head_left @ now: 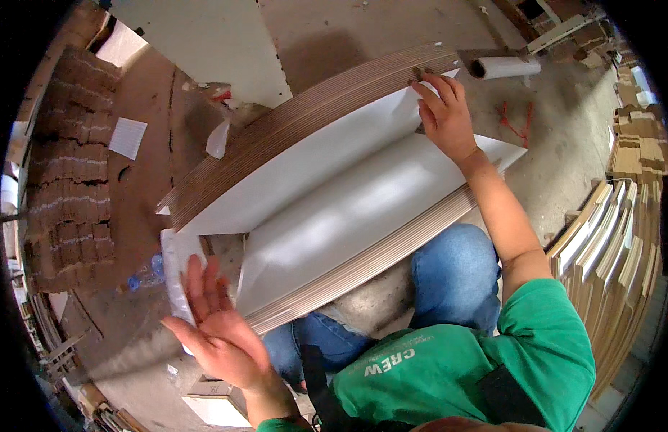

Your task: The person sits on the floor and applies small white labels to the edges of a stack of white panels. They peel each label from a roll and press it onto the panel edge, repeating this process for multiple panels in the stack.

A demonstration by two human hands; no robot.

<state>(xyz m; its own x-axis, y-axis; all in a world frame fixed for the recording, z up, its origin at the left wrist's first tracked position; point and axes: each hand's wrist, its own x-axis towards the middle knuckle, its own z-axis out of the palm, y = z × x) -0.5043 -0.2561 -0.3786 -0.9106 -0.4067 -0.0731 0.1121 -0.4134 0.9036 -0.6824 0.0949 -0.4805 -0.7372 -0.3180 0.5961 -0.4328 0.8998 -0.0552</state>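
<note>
Two thick bundles of thin brown-edged, white-faced boards stand on edge before me, leaning apart in a V. The far bundle (305, 108) turns its white face toward me; the near bundle (370, 205) rests against my knees. At the far bundle's upper right corner, my right hand (448, 119) has its fingers bent over the edge of the front white board, thumb near its face. My left hand (222, 335) is raised palm up with fingers spread, holding nothing. It is beside the near bundle's left end, in front of a white wrapped roll (178, 270).
Flattened brown cardboard stacks (71, 187) line the left side. Upright boards (607, 245) lean at the right. A white tube (508, 68), red string (516, 122) and crumpled blue plastic (148, 273) lie on the floor. A large pale panel (204, 43) stands beyond.
</note>
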